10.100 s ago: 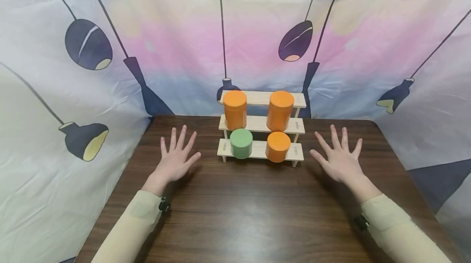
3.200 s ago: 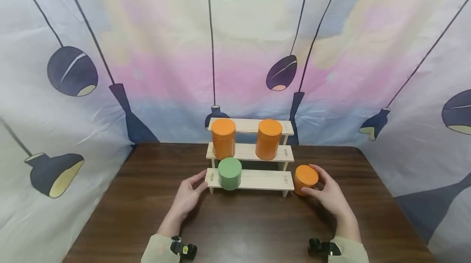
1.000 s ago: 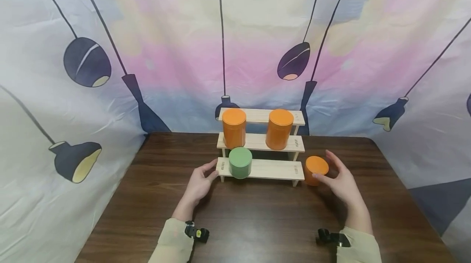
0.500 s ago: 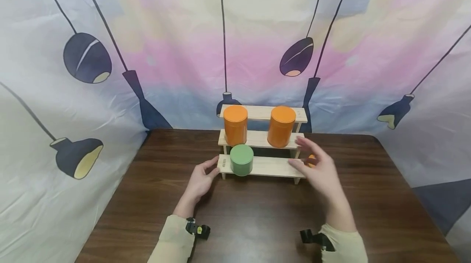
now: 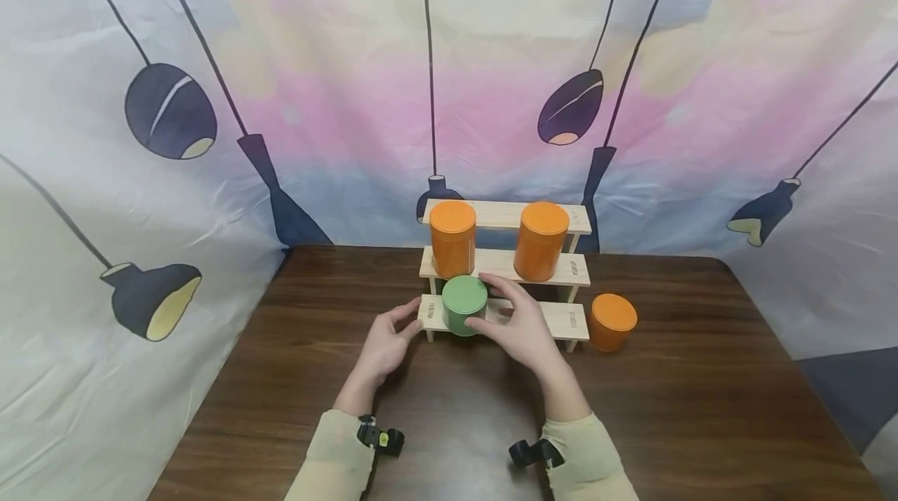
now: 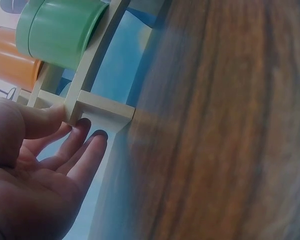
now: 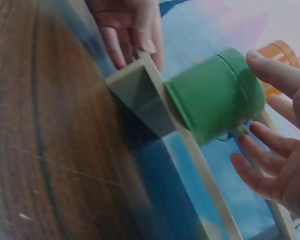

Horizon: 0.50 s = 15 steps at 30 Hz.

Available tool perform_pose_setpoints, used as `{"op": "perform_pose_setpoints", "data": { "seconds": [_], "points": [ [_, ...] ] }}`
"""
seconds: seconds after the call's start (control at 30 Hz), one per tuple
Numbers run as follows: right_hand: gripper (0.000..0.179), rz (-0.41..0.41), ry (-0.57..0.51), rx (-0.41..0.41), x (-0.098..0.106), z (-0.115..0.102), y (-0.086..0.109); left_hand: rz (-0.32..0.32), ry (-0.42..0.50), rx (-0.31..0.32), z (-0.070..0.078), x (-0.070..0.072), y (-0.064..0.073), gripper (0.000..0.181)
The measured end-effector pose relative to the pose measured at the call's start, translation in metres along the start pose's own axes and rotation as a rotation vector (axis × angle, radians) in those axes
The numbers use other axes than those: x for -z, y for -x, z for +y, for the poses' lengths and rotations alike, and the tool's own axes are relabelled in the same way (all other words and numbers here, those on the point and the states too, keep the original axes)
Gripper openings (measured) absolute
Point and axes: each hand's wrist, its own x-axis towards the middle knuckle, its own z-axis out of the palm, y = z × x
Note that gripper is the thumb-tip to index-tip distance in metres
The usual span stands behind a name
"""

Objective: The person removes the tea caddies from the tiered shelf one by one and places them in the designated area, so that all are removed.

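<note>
A three-tier wooden shelf stands near the back of the table. My left hand holds the left end of its lowest board, thumb on the near side and fingers behind in the left wrist view. On that board sits a short green tin. My right hand is at the tin's right side, thumb and fingers spread about it. In the right wrist view a gap shows between the fingers and the green tin; whether the thumb touches it I cannot tell.
Two tall orange tins stand on the middle tier, behind the green one. A short orange tin stands on the dark wooden table, just right of the shelf. Behind hangs a cloth printed with lamps.
Earlier the short orange tin left the lowest board for the table at the right. My right hand has since let go of it and moved left to the green tin. My left hand stays at the shelf.
</note>
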Motion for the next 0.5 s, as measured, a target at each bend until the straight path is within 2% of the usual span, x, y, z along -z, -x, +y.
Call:
{"op": "perform_pose_setpoints", "data": {
  "seconds": [0.2,0.5],
  "points": [
    [0.076,-0.018,0.092,0.010,-0.013,0.003,-0.001,0.003,0.004,-0.006,0.002,0.000,0.002,0.046],
    [0.073,0.014,0.109,0.028,-0.018,0.004,0.000,0.013,0.006,0.003,0.003,0.000,0.001,0.046]
  ]
}}
